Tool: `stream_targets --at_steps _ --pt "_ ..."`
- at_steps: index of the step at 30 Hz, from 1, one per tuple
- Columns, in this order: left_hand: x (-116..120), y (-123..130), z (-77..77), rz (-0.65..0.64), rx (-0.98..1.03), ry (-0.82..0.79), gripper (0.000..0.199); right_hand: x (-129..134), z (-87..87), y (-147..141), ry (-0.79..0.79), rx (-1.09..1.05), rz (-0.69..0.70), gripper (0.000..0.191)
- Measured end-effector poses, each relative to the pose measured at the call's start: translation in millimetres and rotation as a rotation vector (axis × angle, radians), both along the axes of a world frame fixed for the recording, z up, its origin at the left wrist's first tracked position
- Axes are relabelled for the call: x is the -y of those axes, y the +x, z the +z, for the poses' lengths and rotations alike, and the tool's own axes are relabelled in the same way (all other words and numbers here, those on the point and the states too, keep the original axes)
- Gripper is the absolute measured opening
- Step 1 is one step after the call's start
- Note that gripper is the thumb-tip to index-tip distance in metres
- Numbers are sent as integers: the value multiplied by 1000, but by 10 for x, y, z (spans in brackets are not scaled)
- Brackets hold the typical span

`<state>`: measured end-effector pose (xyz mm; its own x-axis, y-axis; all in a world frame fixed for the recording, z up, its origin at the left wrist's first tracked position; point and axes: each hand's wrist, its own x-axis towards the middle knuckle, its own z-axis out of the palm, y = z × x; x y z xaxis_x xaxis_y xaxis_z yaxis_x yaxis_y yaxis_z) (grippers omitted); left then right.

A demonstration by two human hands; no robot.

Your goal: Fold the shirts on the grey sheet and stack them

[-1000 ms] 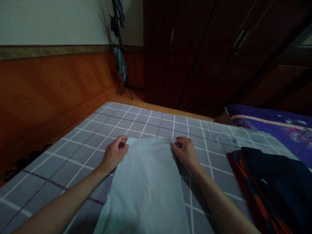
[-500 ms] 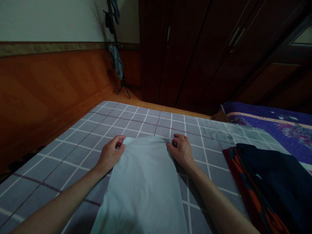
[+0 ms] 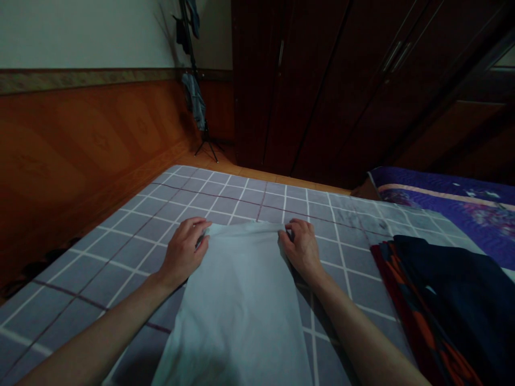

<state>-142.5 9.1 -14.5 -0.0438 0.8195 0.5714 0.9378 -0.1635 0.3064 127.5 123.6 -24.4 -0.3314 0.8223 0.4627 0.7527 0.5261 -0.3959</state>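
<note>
A pale, whitish garment (image 3: 241, 300) lies flat in a long folded strip, its far edge towards the wardrobe. Its exact kind is not clear. At the far left corner my left hand (image 3: 187, 246) holds the edge between thumb and fingers, with a gap showing behind the tips. My right hand (image 3: 301, 244) pinches the far right corner, fingers curled. The garment's near end runs out of view at the bottom. Beneath it spreads a grey checked bedsheet (image 3: 137, 230).
To the right rests a stack of folded dark clothes (image 3: 450, 289), navy on top with orange and red below. Beyond is a purple flowered blanket (image 3: 475, 209). A clothes stand (image 3: 199, 102) and a dark wardrobe (image 3: 306, 91) stand past the bed's far edge.
My left fingers have straightened a little at the corner. Wrinkles near the garment's right corner look smoother. The view has shifted slightly.
</note>
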Motion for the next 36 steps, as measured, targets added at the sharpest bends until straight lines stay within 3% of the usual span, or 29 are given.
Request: stream_targets --at_steps 3,6,8,11,15,18,20,27,33,36 --pt "44 37 40 -153 -56 52 21 19 4 -7 46 3 1 26" --pt "65 33 27 -288 -127 -113 21 12 6 -3 57 76 3 26" --pt "76 23 26 -289 -139 -225 28 20 28 -5 73 120 -16 28" --pt "115 50 82 -274 -131 -271 36 129 102 -64 134 134 -9 40" --pt "175 159 156 -366 -206 -335 47 449 177 -255 149 171 197 54" --pt "183 203 111 -404 -288 -437 60 632 153 -375 63 297 358 63" --pt "181 202 59 -404 -328 -495 66 667 119 -404 -5 377 393 70" --pt "192 184 23 -366 -341 -537 68 534 48 -305 -65 419 334 84" --pt "209 206 92 -311 -310 -576 74 416 45 -209 -69 418 126 88" --pt "229 232 132 -331 -321 -508 74 508 101 -268 -14 394 200 86"
